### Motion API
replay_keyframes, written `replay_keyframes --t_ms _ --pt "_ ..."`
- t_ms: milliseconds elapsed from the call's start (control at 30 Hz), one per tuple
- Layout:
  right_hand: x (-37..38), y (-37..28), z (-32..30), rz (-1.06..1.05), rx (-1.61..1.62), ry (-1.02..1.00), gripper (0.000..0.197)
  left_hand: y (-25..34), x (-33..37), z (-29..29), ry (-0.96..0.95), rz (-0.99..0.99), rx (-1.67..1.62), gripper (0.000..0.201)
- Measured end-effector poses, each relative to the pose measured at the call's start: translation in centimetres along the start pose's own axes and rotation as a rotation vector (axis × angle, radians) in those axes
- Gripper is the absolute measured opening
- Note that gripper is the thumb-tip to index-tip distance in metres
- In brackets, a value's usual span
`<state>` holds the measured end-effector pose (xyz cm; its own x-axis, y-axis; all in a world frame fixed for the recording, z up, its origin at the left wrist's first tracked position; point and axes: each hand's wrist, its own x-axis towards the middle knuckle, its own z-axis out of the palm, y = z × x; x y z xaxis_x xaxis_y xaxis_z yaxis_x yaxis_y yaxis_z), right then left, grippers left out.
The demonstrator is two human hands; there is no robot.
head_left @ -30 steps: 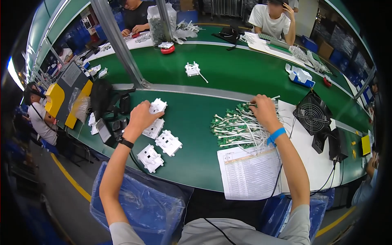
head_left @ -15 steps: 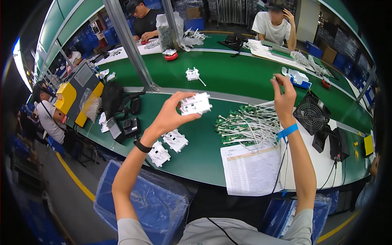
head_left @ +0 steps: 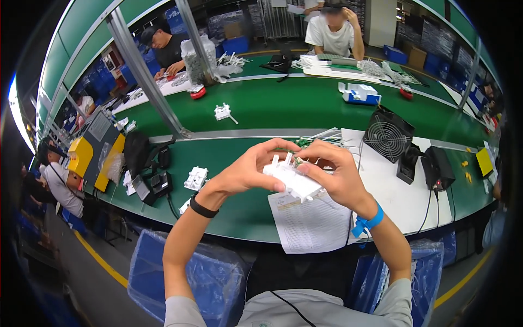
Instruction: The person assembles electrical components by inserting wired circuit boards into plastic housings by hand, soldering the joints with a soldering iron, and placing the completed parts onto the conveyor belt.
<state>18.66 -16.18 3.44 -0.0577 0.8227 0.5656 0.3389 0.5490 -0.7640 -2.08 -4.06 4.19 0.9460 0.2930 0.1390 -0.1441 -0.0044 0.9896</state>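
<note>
Left hand clamps a white housing; right hand has just come in from three o'clock, pinching a small greenish part, bringing the pieces together. At nine o'clock, more housings lie on the counter.

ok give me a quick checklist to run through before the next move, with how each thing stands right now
1. White housing gripped by the left hand: ok.
2. Small green part at the fingertips of the right hand: ok.
3. Small green part fully seated in the white housing: cannot tell, fingers hide the contact.
4. Blue wristband on the right wrist: ok.
5. Printed sheet wholly visible: not ok, its upper part is partly hidden.
6. Black fan apart from both hands: ok.
</note>
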Motion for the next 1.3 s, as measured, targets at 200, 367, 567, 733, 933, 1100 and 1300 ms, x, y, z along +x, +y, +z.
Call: replay_keyframes --t_ms 200,367,567,733,933,1100,1300 --pt "-1.3 -1.8 -1.1 -0.047 -0.134 0.225 0.022 -4.3 2.4 3.4 0.071 0.057 -0.408 0.057" --pt "-2.8 -1.1 -1.9 -0.103 -0.283 0.235 0.02 -4.4 3.2 7.5 0.263 -0.074 -0.502 0.056" --pt "-3.8 -1.0 -3.5 -0.194 -0.604 0.347 0.022 -5.5 3.9 8.3 0.243 -0.097 -0.379 0.051" --pt "-4.4 -0.8 -3.4 -0.195 -0.528 0.313 0.023 -6.4 4.2 8.9 0.293 -0.047 -0.337 0.045" --pt "-5.7 -0.8 -2.5 -0.042 -0.524 0.273 0.031 -6.4 5.8 10.1 0.499 0.11 -0.057 0.023" --pt "-6.7 -0.9 -2.9 0.144 -0.506 0.299 0.03 -9.0 6.5 7.9 0.652 0.169 0.135 0.017" --pt "-8.2 1.0 -1.4 0.063 -0.472 0.279 0.016 -11.3 8.7 8.2 0.755 0.243 0.087 0.011"
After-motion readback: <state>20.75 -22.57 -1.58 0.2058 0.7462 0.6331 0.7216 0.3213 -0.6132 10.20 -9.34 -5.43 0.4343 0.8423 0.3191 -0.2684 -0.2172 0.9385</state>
